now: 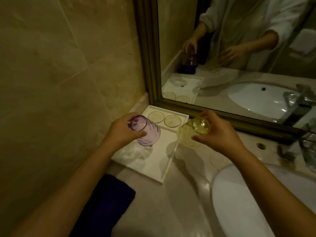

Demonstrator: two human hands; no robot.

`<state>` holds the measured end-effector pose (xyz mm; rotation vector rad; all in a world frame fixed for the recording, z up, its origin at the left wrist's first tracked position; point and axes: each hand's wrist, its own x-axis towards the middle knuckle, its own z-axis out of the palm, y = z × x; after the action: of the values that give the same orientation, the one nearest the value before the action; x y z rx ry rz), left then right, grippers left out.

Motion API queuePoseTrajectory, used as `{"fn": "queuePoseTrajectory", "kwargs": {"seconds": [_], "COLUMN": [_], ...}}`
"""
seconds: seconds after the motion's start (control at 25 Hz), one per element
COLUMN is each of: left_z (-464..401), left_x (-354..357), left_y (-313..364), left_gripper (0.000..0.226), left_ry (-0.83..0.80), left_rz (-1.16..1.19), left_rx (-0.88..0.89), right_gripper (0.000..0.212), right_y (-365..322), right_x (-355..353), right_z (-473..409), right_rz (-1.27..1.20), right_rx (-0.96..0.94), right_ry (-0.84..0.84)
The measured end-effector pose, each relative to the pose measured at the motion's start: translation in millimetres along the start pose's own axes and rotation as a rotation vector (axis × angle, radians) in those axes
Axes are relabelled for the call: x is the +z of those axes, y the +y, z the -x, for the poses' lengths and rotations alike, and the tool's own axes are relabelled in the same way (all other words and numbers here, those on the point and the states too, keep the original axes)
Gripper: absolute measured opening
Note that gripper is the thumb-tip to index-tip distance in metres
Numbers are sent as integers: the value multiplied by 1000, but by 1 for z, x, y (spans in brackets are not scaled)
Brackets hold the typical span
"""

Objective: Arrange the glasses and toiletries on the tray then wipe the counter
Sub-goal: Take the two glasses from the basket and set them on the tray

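A white rectangular tray [164,170] lies on the counter against the mirror, by the left wall. Two round yellowish coasters [156,117] [172,120] sit side by side at its far end. My left hand [123,130] grips a purple ribbed glass [148,134], held upside down and tilted above the tray's middle. My right hand [217,132] grips a yellow ribbed glass [189,134], also base up, hanging over the tray's right rim. Neither glass touches the tray.
A dark purple folded cloth [109,200] lies on the counter near the front left. The white sink basin [242,199] is at the lower right, with a chrome tap [307,146] beyond it. A framed mirror [222,48] stands behind the tray.
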<state>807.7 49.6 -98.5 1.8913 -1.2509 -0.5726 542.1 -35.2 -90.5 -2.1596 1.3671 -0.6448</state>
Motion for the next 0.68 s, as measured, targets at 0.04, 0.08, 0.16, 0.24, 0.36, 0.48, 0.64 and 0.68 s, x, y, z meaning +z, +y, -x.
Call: {"fn": "queuePoseTrajectory", "kwargs": {"seconds": [0.04, 0.08, 0.16, 0.24, 0.36, 0.48, 0.64, 0.68], "left_z": [-11, -22, -41, -63, -94, -127, -165, -173], "left_x": [-4, -7, -9, -7, 4, 21, 45, 51], "left_y": [-6, -11, -16, -18, -23, -31, -43, -45], "left_gripper": [61, 60, 60, 59, 53, 48, 49, 49], "left_ry": [-27, -50, -71, -70, -61, -53, -63, -80], "left_rz": [-2, -7, -14, -15, -39, -103, -198, -224], "left_rx": [21, 45, 96, 132, 156, 163, 115, 110], "right_gripper": [66, 66, 67, 67, 64, 60, 61, 61], "right_y": [-5, -11, -22, -31, -35, -27, -10, -5], "right_x": [7, 15, 28, 39, 58, 82, 113, 119], "right_z": [-3, -6, -14, -27, -56, -94, -138, -145], "right_rz": [12, 27, 52, 63, 60, 37, 66, 75], "right_rx": [24, 45, 90, 116, 115, 122, 146, 151], "right_ry": [26, 53, 104, 147, 193, 212, 171, 170]}}
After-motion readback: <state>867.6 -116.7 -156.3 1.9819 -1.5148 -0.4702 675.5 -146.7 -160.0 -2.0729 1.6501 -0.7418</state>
